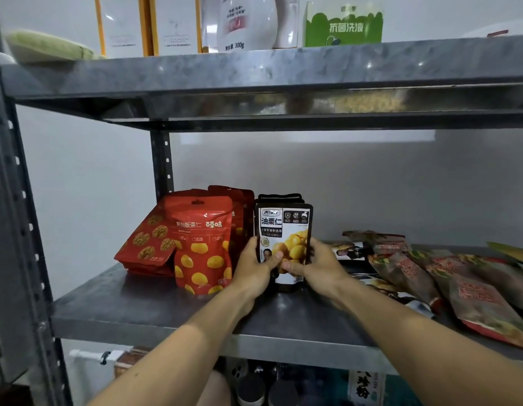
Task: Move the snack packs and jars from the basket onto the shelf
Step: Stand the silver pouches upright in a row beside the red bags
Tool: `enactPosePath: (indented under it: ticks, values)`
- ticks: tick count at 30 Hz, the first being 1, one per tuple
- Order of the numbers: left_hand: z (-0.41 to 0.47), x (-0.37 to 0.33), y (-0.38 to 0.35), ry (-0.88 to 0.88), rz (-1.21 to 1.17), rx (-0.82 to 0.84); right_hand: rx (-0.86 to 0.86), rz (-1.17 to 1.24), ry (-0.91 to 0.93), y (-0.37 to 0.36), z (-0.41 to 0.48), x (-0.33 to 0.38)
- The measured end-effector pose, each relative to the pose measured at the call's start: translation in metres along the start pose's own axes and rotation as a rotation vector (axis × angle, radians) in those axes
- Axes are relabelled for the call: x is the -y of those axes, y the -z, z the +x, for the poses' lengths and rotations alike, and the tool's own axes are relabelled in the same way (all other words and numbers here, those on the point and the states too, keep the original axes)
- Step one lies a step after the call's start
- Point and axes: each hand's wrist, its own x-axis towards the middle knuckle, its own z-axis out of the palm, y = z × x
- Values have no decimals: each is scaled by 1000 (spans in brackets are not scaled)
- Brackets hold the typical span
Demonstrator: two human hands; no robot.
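A black and white chestnut snack pack point(283, 230) stands upright on the grey metal shelf point(155, 306), with another black pack right behind it. My left hand point(254, 271) grips its lower left side, thumb across the front. My right hand point(316, 265) grips its lower right side the same way. To its left stand red chestnut packs point(203, 244) and a leaning stack of red walnut packs point(149, 244). The basket is out of view.
Brown and red snack packs point(447, 276) lie flat over the right part of the shelf. The upper shelf point(254, 68) holds bottles and a green box point(343, 24). A perforated upright post point(20, 200) stands at the left. Jars sit on the level below.
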Motion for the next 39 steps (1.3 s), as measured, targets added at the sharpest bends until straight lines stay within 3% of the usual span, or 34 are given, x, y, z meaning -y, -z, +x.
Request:
enactPosePath:
  ticks: [28,39]
  values:
    - [38,22,-2,13,80,-7,47,50,-2,2,48,-28]
    - [21,7,-5,15,178,-60,-17,-146,-49,14,35,-18]
